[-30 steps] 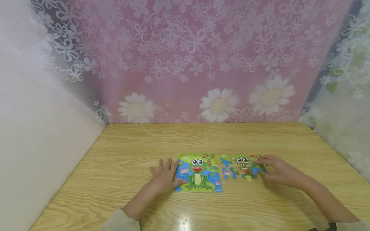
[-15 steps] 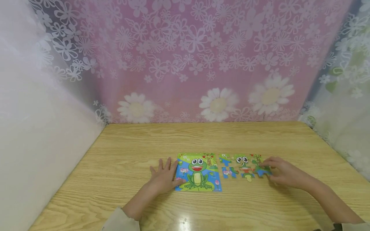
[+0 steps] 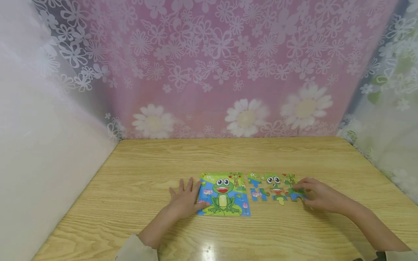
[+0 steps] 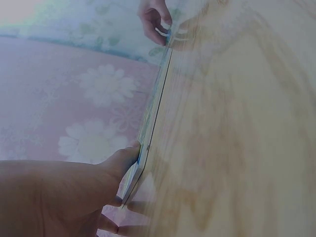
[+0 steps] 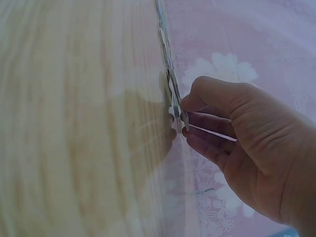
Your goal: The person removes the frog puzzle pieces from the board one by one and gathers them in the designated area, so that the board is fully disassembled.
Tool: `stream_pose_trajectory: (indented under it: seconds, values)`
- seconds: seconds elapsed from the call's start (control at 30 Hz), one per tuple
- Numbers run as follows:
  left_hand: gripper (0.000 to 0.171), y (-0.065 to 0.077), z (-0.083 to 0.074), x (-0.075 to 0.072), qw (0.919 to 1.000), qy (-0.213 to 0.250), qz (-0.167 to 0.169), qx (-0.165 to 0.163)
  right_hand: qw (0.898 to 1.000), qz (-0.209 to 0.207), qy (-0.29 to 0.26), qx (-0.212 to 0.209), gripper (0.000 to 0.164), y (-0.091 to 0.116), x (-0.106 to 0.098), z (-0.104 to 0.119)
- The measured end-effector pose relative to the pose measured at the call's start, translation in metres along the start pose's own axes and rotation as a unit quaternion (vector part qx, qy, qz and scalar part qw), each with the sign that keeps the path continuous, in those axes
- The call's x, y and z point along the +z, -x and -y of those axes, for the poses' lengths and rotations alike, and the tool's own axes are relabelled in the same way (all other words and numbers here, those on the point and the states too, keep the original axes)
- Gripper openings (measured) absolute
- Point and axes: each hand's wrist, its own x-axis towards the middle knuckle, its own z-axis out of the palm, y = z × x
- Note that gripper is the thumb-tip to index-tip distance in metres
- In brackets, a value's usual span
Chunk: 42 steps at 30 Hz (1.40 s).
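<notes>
A square frog picture board (image 3: 230, 194) lies flat on the table in the head view. My left hand (image 3: 183, 203) rests at its left edge, fingers spread and straight, thumb lying over the board's lower left; the left wrist view shows this thumb (image 4: 124, 160) on the board's edge. To the board's right lie joined and loose frog puzzle pieces (image 3: 275, 189), with the frog's eyes and mouth showing. At their right end my right hand (image 3: 321, 195) pinches a blue-and-green puzzle piece (image 3: 295, 195). In the right wrist view that piece is seen edge-on, slightly tilted, between thumb and fingertips.
The wooden table (image 3: 209, 156) extends around the board and pieces. Behind it hangs a pink flowered curtain (image 3: 202, 72), with a pale sheet (image 3: 49, 145) at the left and a whitish flowered one (image 3: 392, 127) at the right.
My right hand has moved slightly right and drawn the blue-and-green puzzle piece a little away from the others. The left hand and the board have stayed in place.
</notes>
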Motion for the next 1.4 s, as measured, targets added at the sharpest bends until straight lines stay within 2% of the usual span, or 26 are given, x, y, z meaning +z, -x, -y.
stream_pose_trajectory:
  seconds: [0.13, 0.37, 0.8, 1.2, 1.4]
  values:
    - [0.085, 0.0008, -0.0013, -0.0017, 1.0, 0.003, 0.0, 0.001, 1.0, -0.003, -0.002, -0.011, 0.036, -0.0001, 0.0014, -0.0017]
    - [0.085, 0.0011, -0.0016, -0.0021, 1.0, 0.001, 0.0, 0.002, 1.0, 0.004, 0.006, 0.0, 0.038, 0.0006, 0.002, -0.004]
    - [0.085, 0.0, -0.0004, -0.0008, 1.0, -0.004, -0.001, 0.0, 0.999, -0.009, 0.025, -0.021, 0.039, 0.0009, 0.0036, -0.0051]
    - [0.085, 0.0001, -0.001, -0.0011, 1.0, -0.004, -0.004, 0.001, 1.0, 0.008, 0.002, 0.01, 0.038, 0.0019, 0.0003, -0.0031]
    - [0.086, -0.0003, -0.0002, 0.0, 1.0, -0.005, -0.005, 0.002, 1.0, 0.013, -0.006, 0.01, 0.039, 0.0023, 0.0004, -0.0045]
